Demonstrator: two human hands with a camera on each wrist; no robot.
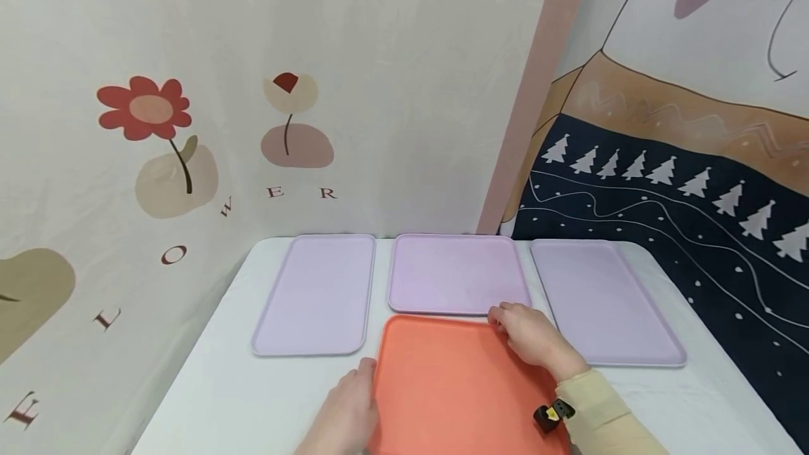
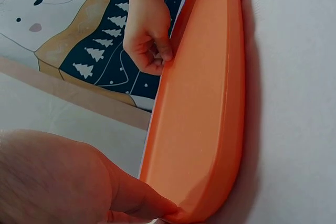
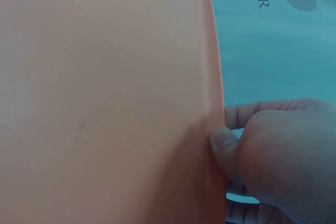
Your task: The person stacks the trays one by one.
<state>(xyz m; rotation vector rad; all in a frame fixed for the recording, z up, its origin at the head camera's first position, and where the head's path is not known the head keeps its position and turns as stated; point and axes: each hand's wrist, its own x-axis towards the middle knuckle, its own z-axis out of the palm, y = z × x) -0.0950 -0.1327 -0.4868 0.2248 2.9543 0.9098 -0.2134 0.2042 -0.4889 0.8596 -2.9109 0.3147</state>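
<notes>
A rectangular orange tray point(image 1: 458, 392) with a raised rim lies near the front of the table, its near part cut off by the head view. My left hand point(image 1: 347, 409) holds its left side; in the left wrist view the fingertips of that hand point(image 2: 79, 177) meet the rim at a rounded corner. At the far side, toward the right corner, my right hand point(image 1: 534, 339) grips the rim. The right wrist view has the thumb of this hand point(image 3: 286, 156) over the tray's edge, with the other fingers partly hidden behind it.
Three pale purple trays line the back of the white table point(image 1: 208, 378): one at left point(image 1: 316, 297), one in the middle point(image 1: 458, 272) just beyond the orange tray, and one at right point(image 1: 603, 300). A printed cloth wall point(image 1: 411, 90) rises behind the table.
</notes>
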